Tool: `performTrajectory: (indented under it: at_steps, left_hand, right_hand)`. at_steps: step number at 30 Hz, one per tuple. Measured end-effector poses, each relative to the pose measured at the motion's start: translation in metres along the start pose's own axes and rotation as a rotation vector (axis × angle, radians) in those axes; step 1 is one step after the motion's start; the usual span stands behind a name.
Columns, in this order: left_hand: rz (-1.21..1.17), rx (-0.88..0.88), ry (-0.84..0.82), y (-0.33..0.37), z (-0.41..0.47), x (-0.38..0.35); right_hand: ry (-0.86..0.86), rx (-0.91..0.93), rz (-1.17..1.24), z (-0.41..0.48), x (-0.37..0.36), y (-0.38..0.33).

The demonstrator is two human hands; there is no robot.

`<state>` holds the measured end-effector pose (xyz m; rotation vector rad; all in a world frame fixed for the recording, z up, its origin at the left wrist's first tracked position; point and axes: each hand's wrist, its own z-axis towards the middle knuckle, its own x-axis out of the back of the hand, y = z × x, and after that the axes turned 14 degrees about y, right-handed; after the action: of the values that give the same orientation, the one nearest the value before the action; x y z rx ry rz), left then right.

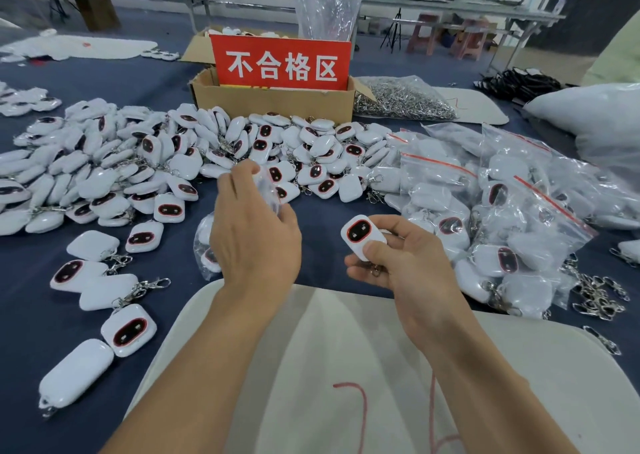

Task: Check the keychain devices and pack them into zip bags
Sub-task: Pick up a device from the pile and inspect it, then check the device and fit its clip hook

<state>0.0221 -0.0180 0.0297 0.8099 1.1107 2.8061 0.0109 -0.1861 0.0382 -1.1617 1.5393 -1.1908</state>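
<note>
You get bright, even overhead light with soft shadows; edges bow outward, and glare flecks the zip bags (519, 190).

I read 不合格区 in white on the red sign (281, 62) in the cardboard box (273, 102); red scribble on the mat (311, 349) is illegible.
</note>
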Motion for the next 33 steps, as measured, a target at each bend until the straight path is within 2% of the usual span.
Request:
performTrajectory:
  at_steps: [4,7,10,14,17,19,22,25,28,33]
  left_hand:
    - [-0.012,0.259,-0.062,-0.014,0.015,0.007]
    - [-0.121,0.383,-0.021,-0.022,0.022,0.011]
    - [-0.103,0.368,-0.079,-0.028,0.026,0.014]
    - [-0.092,0.364,-0.204,-0.03,0.029,0.018]
    - [0.06,0.152,-0.261,-0.026,0.026,0.021]
    - [0.081,0.087,-0.21,-0.025,0.025,0.019]
    - [-0.059,0.11,-0.124,-0.018,0.023,0.02]
    - [-0.274,0.107,-0.091,-0.011,0.019,0.026]
    - [-0.475,0.107,-0.136,-0.01,0.019,0.03]
    - [-0.339,-0.054,0.002,-0.004,0.015,0.035]
  right_hand:
    - [0.031,0.083,-0.099,0.002,-0.019,-0.01]
    - [0.026,0.167,-0.139,0.006,-0.046,-0.025]
    - [0.055,0.244,-0.139,0.012,-0.073,-0.038]
    - [0.067,0.267,-0.266,0.021,-0.097,-0.041]
    - [0.129,0.303,-0.406,0.028,-0.1,-0.032]
    - [0.124,0.305,-0.474,0.029,-0.098,-0.023]
    - [-0.003,0.289,-0.538,0.024,-0.098,-0.016]
    - [-0.136,0.278,-0.479,0.021,-0.104,-0.013]
    - [-0.147,0.221,-0.323,0.018,-0.109,-0.015]
    - [-0.124,-0.114,0.053,0.01,-0.109,-0.031]
